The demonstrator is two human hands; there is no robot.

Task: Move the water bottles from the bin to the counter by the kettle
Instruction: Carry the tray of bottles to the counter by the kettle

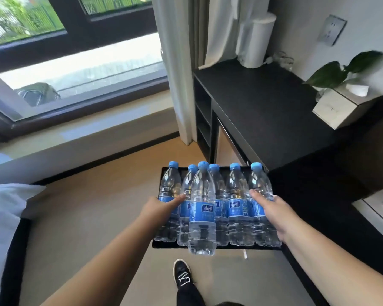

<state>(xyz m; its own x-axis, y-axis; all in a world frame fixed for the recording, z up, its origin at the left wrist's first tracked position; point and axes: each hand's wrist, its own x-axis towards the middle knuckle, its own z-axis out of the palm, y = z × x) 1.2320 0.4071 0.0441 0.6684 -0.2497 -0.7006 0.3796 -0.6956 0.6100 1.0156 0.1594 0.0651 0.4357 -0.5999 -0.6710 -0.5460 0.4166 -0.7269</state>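
Water bottles (217,208) clasped between left hand (161,206), right hand (272,208).

The water bottles (202,208) I see are clear, ribbed plastic with a glossy sheen, blue plastic caps and shiny blue labels. The bin (164,245) under them looks matt black. The surface (263,111) beside it is a dark, matt board with a faint grain. A brushed metal plate (332,29) sits on the wall. The tissue box (338,109) has a dull, silvery finish, with soft white paper poking out. The curtain (177,62) is pale cloth, the floor (86,208) smooth and tan.
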